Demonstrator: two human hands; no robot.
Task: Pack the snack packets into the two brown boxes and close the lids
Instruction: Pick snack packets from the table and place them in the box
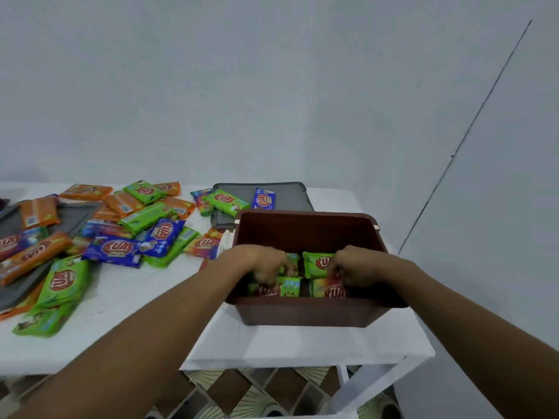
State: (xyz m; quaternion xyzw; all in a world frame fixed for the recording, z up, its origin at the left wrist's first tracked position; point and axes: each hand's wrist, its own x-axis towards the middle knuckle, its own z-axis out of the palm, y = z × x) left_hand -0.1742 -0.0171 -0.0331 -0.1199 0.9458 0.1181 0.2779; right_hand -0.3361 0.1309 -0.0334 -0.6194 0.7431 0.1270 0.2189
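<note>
While both hands work inside the brown box [305, 314], which stands on the white-covered desk [127, 297] near its right front corner, the packing is only partly done. A few green snack packets [317, 263] stand in a loose row along the bottom of the box. The left hand [266, 267] has its fingers bent down among the packets on its side; blur prevents saying whether it grips one. The right hand [355, 267] appears to pinch the top edge of the near-right packet [328, 290].

- **Toppling:** the packets stand on edge with room around them. A careless release is likely to tip them flat and spoil the rows.
- **Box shift:** the box sits close to the desk's edge. A sideways push from either wrist against its wall could slide it toward the drop.
- **Lid access:** the grey lid [287, 193] lies just behind the box with a green packet [225, 202] and a blue packet [264, 199] on it. Lifting it uncleared would scatter them.
- **Loose stock:** the heap of loose snack packets [121, 225] covers the left of the desk, and some lie near the front edge [45, 323]. A sweeping reach could knock these to the floor.
- **Overfilling:** the remaining stock looks large, so packets stacked above the rim would stop the lid seating.
- **Second box:** no second brown box can be identified in this view.
</note>
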